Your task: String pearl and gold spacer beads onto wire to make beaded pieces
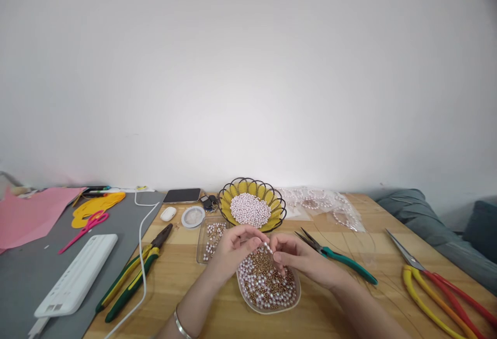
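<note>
My left hand (pixel 236 250) and my right hand (pixel 301 257) meet over a pale bowl (pixel 268 312) of mixed white pearl and gold beads (pixel 267 282). Thumb and fingertips are pinched together on both hands. A short strand of pearly beads (pixel 266 247) shows between the fingertips, held at either side; any thread in it is too fine to make out. Partly behind my left hand lies a clear square tray (pixel 202 243) with loose pearl and gold beads. Beyond the bowl is a yellow basket with black wire loops (pixel 279 207), holding pale pink beads (pixel 250 209).
Teal-handled pliers (pixel 345 262) lie beside my right forearm, with large scissors (pixel 427 282) farther right. Bagged bead strands (pixel 322 204) lie at the back. On the left are green-yellow pliers (pixel 134 274), a white cable (pixel 143 261), a power strip (pixel 77 274), pink scissors (pixel 85 229) and a phone (pixel 181 195).
</note>
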A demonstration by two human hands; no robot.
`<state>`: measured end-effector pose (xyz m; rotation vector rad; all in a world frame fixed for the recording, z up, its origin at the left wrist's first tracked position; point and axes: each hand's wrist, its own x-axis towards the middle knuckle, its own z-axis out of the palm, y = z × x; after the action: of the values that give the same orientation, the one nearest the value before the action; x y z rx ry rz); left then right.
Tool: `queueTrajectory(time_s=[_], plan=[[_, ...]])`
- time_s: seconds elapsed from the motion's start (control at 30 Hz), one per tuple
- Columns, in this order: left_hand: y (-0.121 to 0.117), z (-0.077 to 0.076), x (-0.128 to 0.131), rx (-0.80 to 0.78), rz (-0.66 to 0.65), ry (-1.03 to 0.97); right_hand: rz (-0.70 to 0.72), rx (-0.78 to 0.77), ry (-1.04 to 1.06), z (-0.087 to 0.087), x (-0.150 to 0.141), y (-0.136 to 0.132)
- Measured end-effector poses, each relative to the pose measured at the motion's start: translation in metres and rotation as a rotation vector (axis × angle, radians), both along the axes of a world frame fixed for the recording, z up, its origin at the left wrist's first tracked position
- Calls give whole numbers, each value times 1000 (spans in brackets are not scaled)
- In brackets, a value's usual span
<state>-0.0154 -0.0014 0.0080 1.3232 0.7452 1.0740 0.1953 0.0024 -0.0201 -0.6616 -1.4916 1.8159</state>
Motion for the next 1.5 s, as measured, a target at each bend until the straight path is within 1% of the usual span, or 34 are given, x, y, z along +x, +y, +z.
queueTrajectory(time_s=[0.1, 0.23, 0.5, 0.63, 0.7, 0.77, 0.83, 0.93, 1.0, 1.07, 1.17, 1.3, 1.5], plan=[[2, -3, 1, 41, 17, 38, 16, 3, -27, 0, -1, 0], [4, -6, 1, 75, 13, 41, 22, -8, -34, 1, -3, 1], [2, -3, 1, 111, 44, 104, -18, 13, -45, -1, -2, -1], [0, -4, 3, 160, 61, 197, -43, 23, 5, 0, -1, -1], [0, -7, 4, 208, 50, 326, -62, 31, 38, 0, 0, 0], [0, -10, 5, 298, 24, 521, -79, 42, 78, -1, 0, 1], [-1, -15, 5, 421, -37, 687, -97, 57, 118, -3, 0, 1], [-1, -22, 6, 566, -170, 767, -115, 71, 160, -4, 0, 2], [0, -26, 5, 605, -227, 809, -116, 69, 166, -4, -1, 2], [0, -29, 4, 608, -247, 861, -116, 67, 159, -2, -1, 1], [-1, -32, 4, 602, -235, 888, -115, 76, 153, 1, -2, 1], [0, -34, 6, 623, -238, 859, -111, 73, 161, 2, -3, 1], [1, -30, 5, 575, -212, 796, -112, 58, 171, -3, -1, 1]])
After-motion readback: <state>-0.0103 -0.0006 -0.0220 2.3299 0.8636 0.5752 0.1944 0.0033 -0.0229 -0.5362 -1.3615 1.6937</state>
